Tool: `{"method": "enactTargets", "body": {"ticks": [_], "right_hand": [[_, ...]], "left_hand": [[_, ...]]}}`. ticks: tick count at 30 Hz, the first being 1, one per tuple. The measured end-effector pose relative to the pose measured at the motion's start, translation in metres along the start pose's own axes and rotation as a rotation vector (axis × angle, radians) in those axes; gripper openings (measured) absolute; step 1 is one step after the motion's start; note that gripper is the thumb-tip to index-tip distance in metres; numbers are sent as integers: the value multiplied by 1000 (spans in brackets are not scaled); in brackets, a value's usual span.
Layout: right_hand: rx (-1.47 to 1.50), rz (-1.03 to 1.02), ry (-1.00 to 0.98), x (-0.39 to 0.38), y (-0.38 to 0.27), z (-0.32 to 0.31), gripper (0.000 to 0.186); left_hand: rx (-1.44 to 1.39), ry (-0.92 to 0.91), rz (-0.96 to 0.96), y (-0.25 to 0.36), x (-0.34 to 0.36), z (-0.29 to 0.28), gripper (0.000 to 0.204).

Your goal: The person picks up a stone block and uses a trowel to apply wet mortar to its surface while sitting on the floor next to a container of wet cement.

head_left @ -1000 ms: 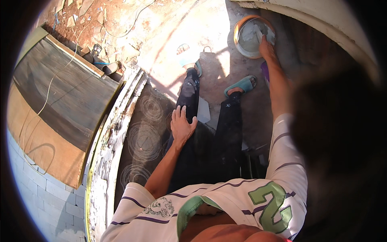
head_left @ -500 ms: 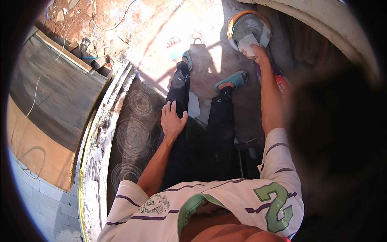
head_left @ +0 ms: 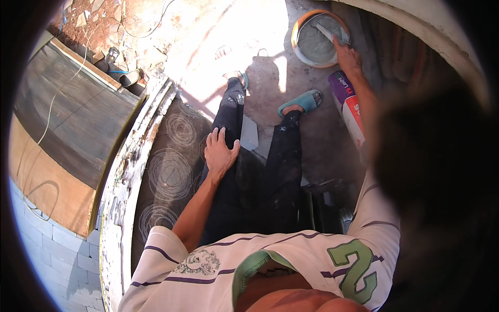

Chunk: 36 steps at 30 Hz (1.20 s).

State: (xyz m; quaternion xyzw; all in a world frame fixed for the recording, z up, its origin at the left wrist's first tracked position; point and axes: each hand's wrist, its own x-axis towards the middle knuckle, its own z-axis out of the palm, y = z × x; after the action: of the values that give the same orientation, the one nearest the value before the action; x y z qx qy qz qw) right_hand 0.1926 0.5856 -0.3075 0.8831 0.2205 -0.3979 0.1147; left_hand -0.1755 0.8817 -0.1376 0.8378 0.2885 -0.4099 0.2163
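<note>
My right hand [head_left: 348, 56] is closed round the end of a flat pale scraper [head_left: 326, 33], now seen nearly edge-on. The scraper reaches over and into wet grey mortar [head_left: 316, 48] in a round bucket [head_left: 294, 41] with an orange-and-white rim; how deep its tip sits I cannot tell. My left hand [head_left: 220, 153] lies on my left knee, palm down, with the fingers spread and nothing in them. Below the right hand, partly behind the forearm, is a purple, red and white bag [head_left: 344, 96].
A low wall with a rough white edge [head_left: 125, 203] runs along my left, beside a dark panel with scratched circles [head_left: 170, 174]. Beyond it lies a wooden board [head_left: 57, 192]. A pale flat piece [head_left: 250, 134] rests between my legs. Rubble and a cable [head_left: 148, 35] lie at the far left.
The scraper has turned from face-up to nearly edge-on and moved up over the mortar. My right hand has shifted up and right, uncovering more of the bag. My left hand stays on the knee.
</note>
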Motion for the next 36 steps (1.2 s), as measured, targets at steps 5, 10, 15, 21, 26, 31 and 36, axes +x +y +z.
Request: {"method": "enactTargets", "body": {"ticks": [5, 10, 15, 21, 26, 31, 36], "right_hand": [[287, 203, 155, 16, 5, 78, 50], [812, 647, 124, 32, -43, 117, 48], [1946, 927, 115, 51, -45, 146, 42], [1967, 855, -108, 52, -26, 119, 43], [671, 313, 105, 28, -29, 35, 60], [114, 105, -61, 24, -9, -8, 55], [179, 182, -32, 18, -4, 39, 50]], "left_hand": [[12, 3, 25, -2, 4, 6, 61], [26, -8, -5, -4, 3, -4, 61], [-9, 19, 16, 0, 6, -5, 61], [-53, -30, -16, -6, 5, 2, 67], [-40, -11, -26, -8, 1, -2, 66], [-31, 35, -15, 0, 4, -3, 62], [-22, 15, -28, -1, 1, 4, 62]]}}
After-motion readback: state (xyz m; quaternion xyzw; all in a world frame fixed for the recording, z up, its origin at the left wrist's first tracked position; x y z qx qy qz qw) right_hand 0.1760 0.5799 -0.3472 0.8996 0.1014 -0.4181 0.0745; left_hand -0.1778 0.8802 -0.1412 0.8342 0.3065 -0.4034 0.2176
